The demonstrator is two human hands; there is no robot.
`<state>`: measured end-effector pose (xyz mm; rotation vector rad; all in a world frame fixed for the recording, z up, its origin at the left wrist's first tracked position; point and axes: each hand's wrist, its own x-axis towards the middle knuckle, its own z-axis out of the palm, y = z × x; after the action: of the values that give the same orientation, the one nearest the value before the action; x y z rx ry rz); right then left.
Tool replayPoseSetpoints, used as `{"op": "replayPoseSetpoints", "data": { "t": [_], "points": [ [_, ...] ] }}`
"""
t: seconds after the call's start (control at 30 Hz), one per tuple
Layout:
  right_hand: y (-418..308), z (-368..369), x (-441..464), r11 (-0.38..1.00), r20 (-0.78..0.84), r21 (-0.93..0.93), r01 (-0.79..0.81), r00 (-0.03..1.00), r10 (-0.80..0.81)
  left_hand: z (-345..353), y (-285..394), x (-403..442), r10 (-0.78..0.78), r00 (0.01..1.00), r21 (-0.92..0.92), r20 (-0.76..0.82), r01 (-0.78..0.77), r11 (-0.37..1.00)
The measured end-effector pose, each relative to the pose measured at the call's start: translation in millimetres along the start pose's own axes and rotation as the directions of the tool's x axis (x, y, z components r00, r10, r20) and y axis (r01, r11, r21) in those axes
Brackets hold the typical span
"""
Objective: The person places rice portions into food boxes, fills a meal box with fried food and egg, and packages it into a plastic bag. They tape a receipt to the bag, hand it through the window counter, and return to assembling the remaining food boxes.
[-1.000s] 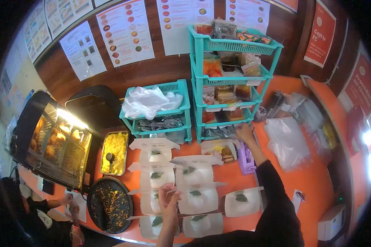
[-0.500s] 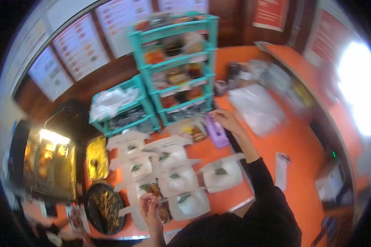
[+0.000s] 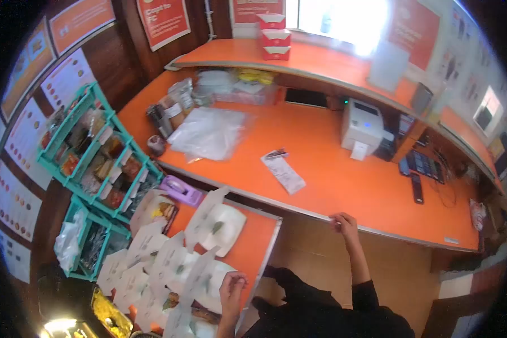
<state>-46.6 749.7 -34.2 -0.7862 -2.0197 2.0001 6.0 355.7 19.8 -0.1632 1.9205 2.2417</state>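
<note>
My left hand [image 3: 232, 293] is raised over the open white food boxes [image 3: 217, 230] on the near orange table, its fingers curled in a pinch. Whatever lies between them is too small to make out. My right hand [image 3: 345, 225] hangs by the front edge of the long orange counter [image 3: 321, 191], fingers closed together; their content cannot be made out. Green leaves lie in several boxes, and browned food [image 3: 205, 313] shows in one close to my left hand. A purple tape dispenser [image 3: 183, 190] stands at the table's far side.
Teal stacked baskets [image 3: 104, 163] with packets stand at the left, near a tray of yellow food [image 3: 110, 315]. On the counter are plastic bags [image 3: 211, 132], a paper slip [image 3: 284, 172], a white label printer [image 3: 363, 127] and a phone [image 3: 416, 187]. Red boxes [image 3: 275, 38] stack on the shelf.
My view has swung right toward the counter. My right hand has left the tape dispenser and moved right to the counter edge. My left hand stays above the boxes.
</note>
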Motion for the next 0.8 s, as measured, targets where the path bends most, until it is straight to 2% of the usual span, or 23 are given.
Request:
{"op": "replayPoseSetpoints", "data": {
  "t": [0.03,0.1,0.17,0.23,0.37,0.43,0.5,0.63,0.7,0.73,0.8],
  "points": [
    [1,-29,-2,1.0,-0.017,-0.005,0.007,1.0,-0.007,11,-3,2,-0.032,0.998,0.022,0.047,0.031,0.999],
    [0,-69,-2,1.0,-0.218,-0.016,-0.009,0.976,0.005,38,-3,1,-0.031,0.994,0.044,0.102,0.027,0.999],
    [-4,-94,13,1.0,-0.251,0.013,0.027,0.968,-0.022,67,-6,1,-0.049,0.983,-0.007,0.18,0.051,0.999],
    [-15,-109,35,0.997,-0.291,0.042,0.065,0.955,-0.05,92,-21,3,-0.057,0.983,-0.001,0.177,0.058,0.998],
    [-14,-119,125,0.992,-0.231,0.11,0.058,0.972,-0.031,154,-46,19,-0.06,0.985,0.023,0.163,0.058,0.998],
    [4,-124,188,0.987,-0.281,0.047,0.154,0.95,-0.135,188,-49,33,-0.057,0.985,0.073,0.16,0.046,0.996],
    [12,-131,241,0.977,-0.249,0.019,0.214,0.947,-0.203,225,-51,47,-0.105,0.989,-0.021,0.106,0.108,0.994],
    [-4,-133,293,0.974,-0.229,0.143,0.174,0.964,-0.139,290,-39,76,-0.1,0.985,-0.002,0.142,0.101,0.995],
    [11,-141,318,0.947,-0.149,0.043,0.319,0.939,-0.31,317,-36,88,-0.04,0.984,0.014,0.173,0.038,0.999],
    [7,-144,314,0.947,-0.153,0.035,0.319,0.938,-0.311,330,-30,91,-0.019,0.983,0.037,0.18,0.013,0.999],
    [-1,-149,300,0.985,-0.091,-0.05,0.167,0.981,-0.171,347,-35,99,-0.029,0.981,0.035,0.192,0.023,0.999]
  ]
}}
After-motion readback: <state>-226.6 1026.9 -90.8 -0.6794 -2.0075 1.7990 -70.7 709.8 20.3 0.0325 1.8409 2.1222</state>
